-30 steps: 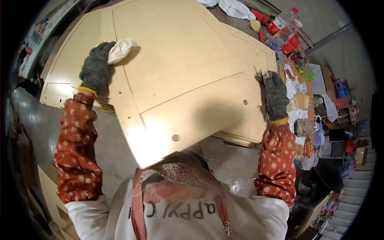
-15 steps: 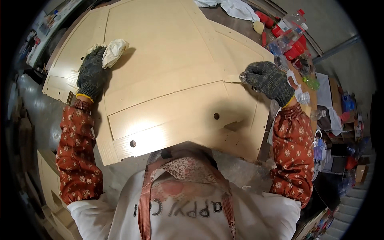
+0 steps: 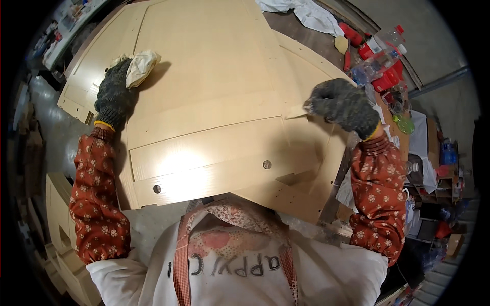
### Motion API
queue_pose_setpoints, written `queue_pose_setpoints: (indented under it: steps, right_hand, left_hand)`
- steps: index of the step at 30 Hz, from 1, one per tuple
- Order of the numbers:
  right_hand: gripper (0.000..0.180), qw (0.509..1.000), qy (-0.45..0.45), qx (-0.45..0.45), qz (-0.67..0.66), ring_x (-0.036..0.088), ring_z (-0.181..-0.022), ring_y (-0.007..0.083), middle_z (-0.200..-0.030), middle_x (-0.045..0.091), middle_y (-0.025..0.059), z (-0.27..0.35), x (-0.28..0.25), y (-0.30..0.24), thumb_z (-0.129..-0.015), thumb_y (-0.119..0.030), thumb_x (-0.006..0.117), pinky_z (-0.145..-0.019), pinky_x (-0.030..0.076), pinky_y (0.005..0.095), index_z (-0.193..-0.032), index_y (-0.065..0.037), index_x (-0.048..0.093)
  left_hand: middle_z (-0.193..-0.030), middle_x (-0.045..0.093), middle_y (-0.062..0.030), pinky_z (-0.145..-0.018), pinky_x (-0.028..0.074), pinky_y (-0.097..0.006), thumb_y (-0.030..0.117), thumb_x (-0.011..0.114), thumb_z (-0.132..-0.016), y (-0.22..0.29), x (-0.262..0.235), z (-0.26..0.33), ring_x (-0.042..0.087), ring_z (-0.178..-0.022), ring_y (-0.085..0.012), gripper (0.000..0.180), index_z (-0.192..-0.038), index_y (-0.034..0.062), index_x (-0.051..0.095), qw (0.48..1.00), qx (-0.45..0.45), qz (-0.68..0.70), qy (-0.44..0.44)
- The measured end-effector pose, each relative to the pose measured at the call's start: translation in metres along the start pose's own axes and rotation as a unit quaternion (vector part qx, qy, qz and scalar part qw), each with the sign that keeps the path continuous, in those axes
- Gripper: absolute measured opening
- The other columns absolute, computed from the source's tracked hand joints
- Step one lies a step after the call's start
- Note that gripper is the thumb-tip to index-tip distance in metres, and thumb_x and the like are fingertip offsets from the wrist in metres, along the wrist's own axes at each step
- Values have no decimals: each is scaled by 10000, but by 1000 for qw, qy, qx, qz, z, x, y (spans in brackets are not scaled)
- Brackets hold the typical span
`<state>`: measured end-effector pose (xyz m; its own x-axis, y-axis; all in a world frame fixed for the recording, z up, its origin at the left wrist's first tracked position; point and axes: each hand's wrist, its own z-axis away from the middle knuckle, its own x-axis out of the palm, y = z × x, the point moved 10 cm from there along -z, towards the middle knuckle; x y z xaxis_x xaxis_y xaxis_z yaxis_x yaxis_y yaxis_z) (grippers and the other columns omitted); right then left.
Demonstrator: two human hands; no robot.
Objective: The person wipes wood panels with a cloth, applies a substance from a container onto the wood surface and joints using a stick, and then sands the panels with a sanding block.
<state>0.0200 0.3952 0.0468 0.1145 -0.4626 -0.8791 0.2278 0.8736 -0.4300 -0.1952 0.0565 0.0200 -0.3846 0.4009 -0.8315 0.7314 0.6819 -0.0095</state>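
Note:
A pale cream panel door (image 3: 214, 81) with recessed edges and round holes lies across the work surface, overlapping another pale panel (image 3: 301, 56) on its right. My left hand (image 3: 116, 92), in a dark grey knit glove with a yellow cuff, is closed on a crumpled off-white cloth (image 3: 143, 68) at the panel's left side. Over the right end of the panel's groove, my right hand (image 3: 343, 106), gloved alike, pinches a thin, flat, pale scraper-like piece (image 3: 296, 111). Its tip is at or just above the panel; contact cannot be told. The fingers hide its rear end.
Clear plastic bottles (image 3: 375, 66), red containers (image 3: 387, 80) and a white cloth (image 3: 311, 18) crowd the far right of the bench. Shelves with boxes (image 3: 446, 199) stand to the right. More pale panels (image 3: 64, 219) lean at the lower left.
The whole view has shifted slightly. Relative to the groove's corner, my right hand with the scraper-like piece has moved a little away and to the right. My left hand keeps hold of the cloth.

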Motion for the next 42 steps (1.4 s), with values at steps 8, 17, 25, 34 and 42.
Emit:
queue_pose_setpoints:
  steps: [8,17,25,34,42]
  right_hand:
    - [193,989,85,-125,-12,579,-625,124,-715,628,71,11,-11,-12,-791,-255,694,-556,467,271,-813,-63,701]
    - [101,843,232,-368,315,602,-680,224,-767,619,84,73,-5,-71,-807,-183,659,-591,505,328,-878,-113,670]
    - [28,943,291,-139,84,595,-632,297,-743,622,122,103,16,-52,-812,-65,631,-554,462,377,-815,-41,646]
    - [67,926,350,-25,141,602,-656,334,-739,617,152,107,4,-50,-820,-138,624,-577,469,401,-812,-77,650]
    - [184,905,303,143,261,641,-738,341,-805,660,176,100,-25,-42,-856,-196,627,-657,503,412,-906,-22,662]
  left_hand:
    - [-1211,573,-184,-1038,365,-437,79,579,-797,15,-3,1,502,-1171,-363,417,-1213,72,554,999,44,-14,20]
    - [-1230,563,-183,-1041,364,-432,74,596,-789,13,-5,4,495,-1186,-354,431,-1217,61,551,999,30,2,44]
    - [-1194,583,-178,-995,397,-429,96,598,-793,33,-12,-2,525,-1130,-358,403,-1192,58,562,997,63,-26,34]
    - [-1239,565,-166,-1022,380,-411,76,586,-830,63,-18,-11,496,-1184,-342,411,-1237,35,545,988,124,91,32]
    - [-1264,547,-167,-1022,371,-420,72,587,-820,101,-23,-35,498,-1181,-342,446,-1262,36,532,978,87,184,-39]
